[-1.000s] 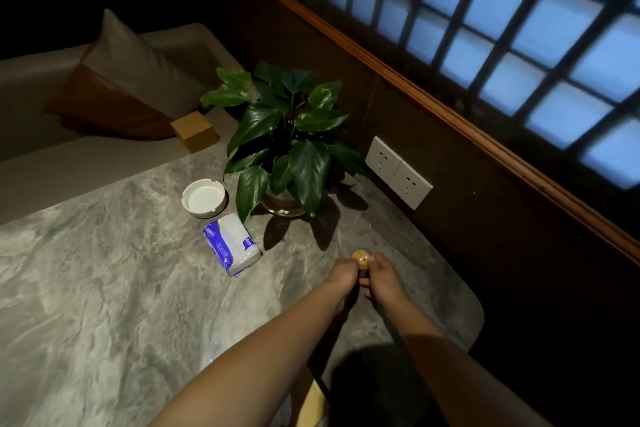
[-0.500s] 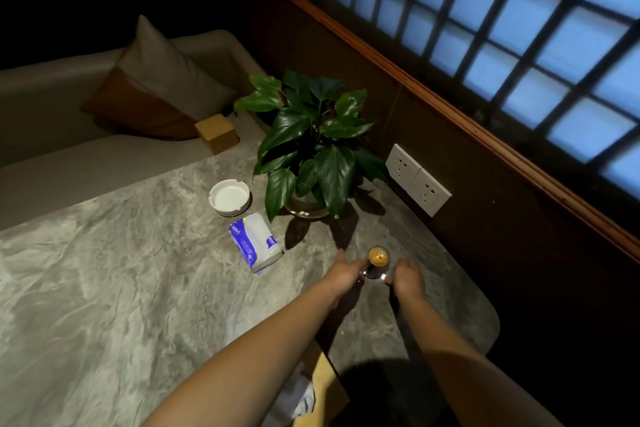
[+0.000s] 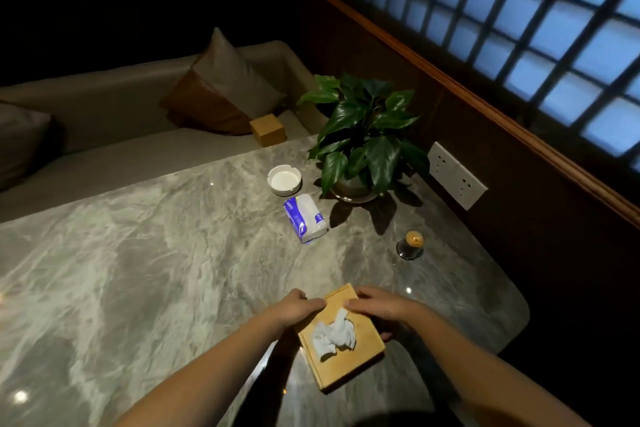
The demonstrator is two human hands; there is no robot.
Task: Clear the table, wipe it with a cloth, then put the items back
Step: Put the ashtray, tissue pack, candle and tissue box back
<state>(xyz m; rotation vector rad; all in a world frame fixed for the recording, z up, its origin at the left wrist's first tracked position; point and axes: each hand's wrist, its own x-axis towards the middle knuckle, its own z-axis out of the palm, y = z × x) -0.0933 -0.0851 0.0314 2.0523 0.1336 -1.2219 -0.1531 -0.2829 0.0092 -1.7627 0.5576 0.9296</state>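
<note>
The wooden tissue box [image 3: 341, 336] lies at the lower centre of the frame, on the near edge of the marble surface [image 3: 145, 274]. Its long axis runs from the upper left toward the lower right, and a white tissue [image 3: 334, 333] is puffed out of its top. Both hands hold it at its far end: the left hand [image 3: 294, 308] presses the left side near the far corner, and the right hand [image 3: 381, 307] is laid over the top right edge with fingers curled down the side. So the grip is a two-handed clasp on the box, with neither hand clearly nearer. Any push onward would go along that axis toward the upper left, where bare surface lies.

Half a second ago both hands were at the small bottle with the round amber top [image 3: 412, 243]; it now stands alone at the right of the frame, well apart from them. The tissue box was then barely in view at the bottom edge. The ashtray [image 3: 284, 179], blue-and-white tissue pack [image 3: 306, 218] and potted plant [image 3: 363, 135] lie as before.
</note>
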